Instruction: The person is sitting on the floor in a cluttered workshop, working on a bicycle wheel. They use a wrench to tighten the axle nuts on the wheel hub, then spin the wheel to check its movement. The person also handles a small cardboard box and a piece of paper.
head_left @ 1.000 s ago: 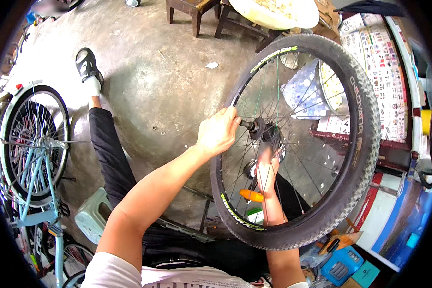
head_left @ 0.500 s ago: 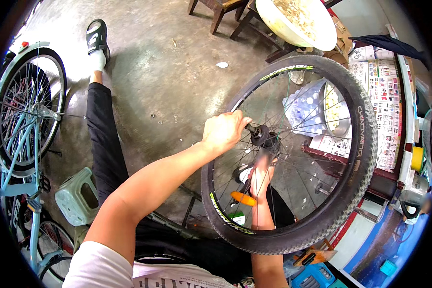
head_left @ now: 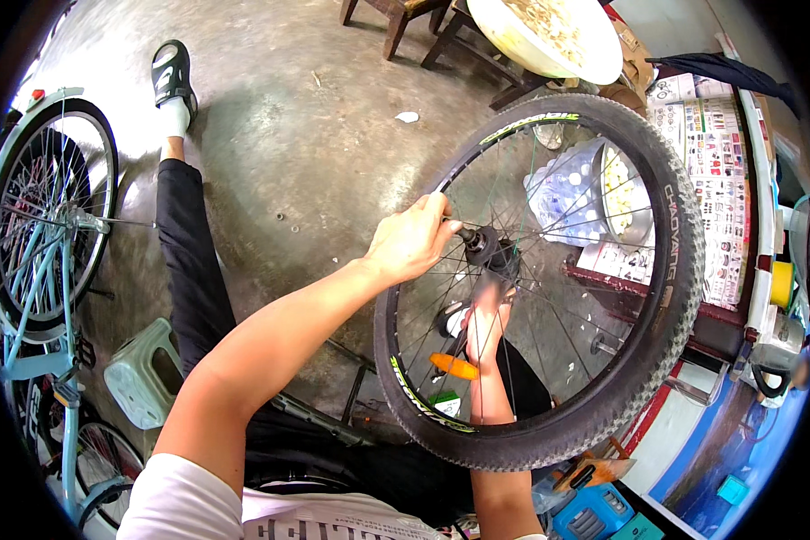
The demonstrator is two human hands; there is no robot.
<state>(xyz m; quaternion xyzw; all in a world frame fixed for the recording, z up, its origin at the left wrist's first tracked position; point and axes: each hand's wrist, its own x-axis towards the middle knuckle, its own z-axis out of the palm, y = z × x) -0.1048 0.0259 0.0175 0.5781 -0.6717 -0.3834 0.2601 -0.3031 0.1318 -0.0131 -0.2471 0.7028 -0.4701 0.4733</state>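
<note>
Blue bicycle: parked at far left (head_left: pixel 40 364); my view has swung, so it sits farther left than a second ago.
Plastic stool: pale green (head_left: pixel 133 378), near left, now showing more fully beside the upper arm.
Slipper: black and white, on the outstretched foot (head_left: pixel 173 83), far left; it appears farther off than a second ago.
Left hand: fingers and thumb clamped on the axle end at the hub (head_left: pixel 483 245); I see the same grip in both earlier views.
Bicycle wheel: right of centre (head_left: pixel 678 225), tilted, above the floor; its far edge has come slightly nearer in my view over the last second.
Orange reflector: on the spokes, near left part of the wheel (head_left: pixel 454 365), roughly where it was, so I see little spin.
Right hand: behind the spokes, just near of the hub (head_left: pixel 488 328), apart from the left; its fingers are blurred and I cannot tell their grip.
Basin: pale, far right (head_left: pixel 520 54), more of it visible to me than a second ago.
Counter: covered with printed sheets, right (head_left: pixel 718 207).
</note>
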